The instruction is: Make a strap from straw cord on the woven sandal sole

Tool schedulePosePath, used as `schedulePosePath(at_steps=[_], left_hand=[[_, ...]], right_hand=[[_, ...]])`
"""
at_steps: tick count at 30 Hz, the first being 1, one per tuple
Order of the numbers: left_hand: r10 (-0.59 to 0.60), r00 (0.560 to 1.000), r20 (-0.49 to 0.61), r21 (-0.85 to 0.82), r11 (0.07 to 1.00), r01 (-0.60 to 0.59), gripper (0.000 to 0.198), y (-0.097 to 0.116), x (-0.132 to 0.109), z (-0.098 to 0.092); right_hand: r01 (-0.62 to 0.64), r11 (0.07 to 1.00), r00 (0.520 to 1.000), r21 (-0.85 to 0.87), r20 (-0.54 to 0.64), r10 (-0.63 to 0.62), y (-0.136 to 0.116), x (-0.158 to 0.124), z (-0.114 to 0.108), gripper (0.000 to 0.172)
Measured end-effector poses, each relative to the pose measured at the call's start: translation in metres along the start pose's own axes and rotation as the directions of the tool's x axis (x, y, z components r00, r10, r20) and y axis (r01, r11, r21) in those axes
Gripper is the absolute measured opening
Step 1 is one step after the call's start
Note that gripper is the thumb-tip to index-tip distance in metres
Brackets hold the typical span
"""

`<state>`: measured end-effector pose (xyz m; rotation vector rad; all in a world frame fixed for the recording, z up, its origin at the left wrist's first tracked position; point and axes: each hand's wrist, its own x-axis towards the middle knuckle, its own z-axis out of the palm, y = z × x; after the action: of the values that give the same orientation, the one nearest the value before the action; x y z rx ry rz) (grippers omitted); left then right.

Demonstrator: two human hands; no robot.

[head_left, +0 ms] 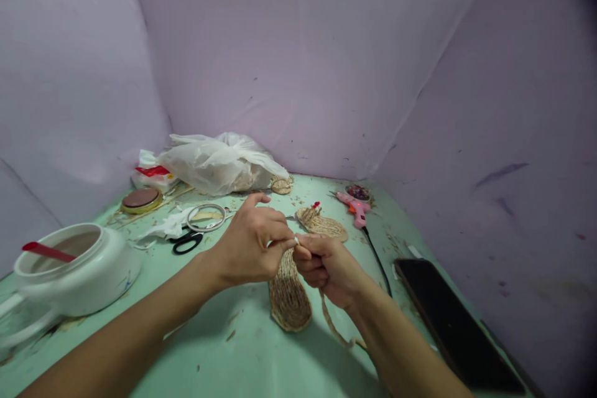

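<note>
My left hand (262, 239) and my right hand (329, 266) meet above the table, each with thumb and fingers pinched. A small white piece (296, 240) shows between their fingertips; it is too small to name. Just below hangs or lies a long oval of coiled straw cord (290, 301), shaped like a shoe sole, its upper end hidden by my hands. A loose strand of cord (333, 323) trails down under my right hand. Beyond my hands lies a second sole-shaped straw piece (321, 224) with a small red bit (316, 204) on it.
A pink glue gun (355, 206) with a black cable lies back right, a black phone (454, 323) at right. To the left are a white pot (100, 273), scissors (187, 241), a ring-shaped roll (206, 217) and a round tin (141, 200). A plastic bag (219, 161) sits behind.
</note>
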<state>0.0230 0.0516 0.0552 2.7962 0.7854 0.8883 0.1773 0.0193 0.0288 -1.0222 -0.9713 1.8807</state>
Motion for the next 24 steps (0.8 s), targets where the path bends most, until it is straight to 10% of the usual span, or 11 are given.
schedulePosePath(at_steps=[3,6,11,14,19,24], left_hand=[[-0.032,0.999,-0.015,-0.022,0.999,0.032,0.021,-0.001,0.0,0.004],[-0.142,0.987,-0.08,-0.073,0.988,0.136,0.025,-0.002,0.002,0.007],[-0.284,0.955,-0.082,-0.266,0.93,0.254,0.024,-0.003,0.006,0.004],[-0.267,0.963,-0.04,-0.279,0.928,0.246,0.022,-0.002,0.008,0.001],[-0.244,0.97,0.012,-0.18,0.954,0.242,0.024,-0.004,0.007,0.002],[-0.487,0.855,0.18,-0.358,0.777,0.518,0.026,-0.007,0.006,-0.001]], right_hand=[[0.1,0.979,0.986,-0.178,-0.117,-0.122,0.001,0.001,0.002,0.028],[0.294,0.837,0.852,-0.461,-0.272,-0.448,0.004,0.002,0.005,0.021],[0.453,0.316,0.565,-0.833,-0.005,-0.825,0.009,0.001,0.003,0.008],[0.456,0.182,0.463,-0.871,0.057,-0.885,0.01,0.001,0.0,0.011],[0.461,0.261,0.472,-0.848,-0.015,-0.881,0.016,0.003,-0.001,0.012],[0.478,0.445,0.535,-0.757,-0.151,-0.831,0.021,0.003,0.004,0.012]])
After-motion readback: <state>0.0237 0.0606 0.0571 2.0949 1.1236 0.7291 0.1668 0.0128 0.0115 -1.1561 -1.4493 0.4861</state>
